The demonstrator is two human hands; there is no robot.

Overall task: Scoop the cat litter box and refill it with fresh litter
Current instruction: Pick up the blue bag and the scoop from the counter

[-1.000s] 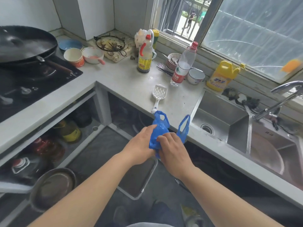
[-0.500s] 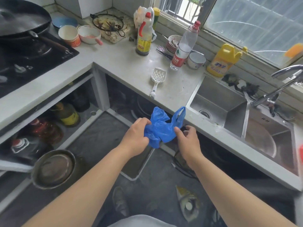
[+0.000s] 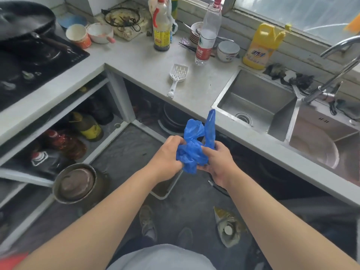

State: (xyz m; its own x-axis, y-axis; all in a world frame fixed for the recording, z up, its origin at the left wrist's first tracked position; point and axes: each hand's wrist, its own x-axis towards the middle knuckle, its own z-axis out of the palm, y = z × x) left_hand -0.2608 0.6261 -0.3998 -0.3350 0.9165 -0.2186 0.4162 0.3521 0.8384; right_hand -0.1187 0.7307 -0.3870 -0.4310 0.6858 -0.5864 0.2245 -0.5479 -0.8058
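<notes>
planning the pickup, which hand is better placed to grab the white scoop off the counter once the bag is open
Left, probably. The scoop lies up and left of both hands, nearer the left hand. The right hand could keep the blue bag.

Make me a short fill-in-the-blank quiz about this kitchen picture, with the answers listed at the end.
1. Both hands, left hand and right hand, grip a crumpled plastic bag whose colour is ____.
2. The white slotted scoop lies on the ____.
3. The yellow jug stands beside the ____.
4. The clear water bottle has a ____ cap.

Answers: blue; counter; sink; red
</notes>
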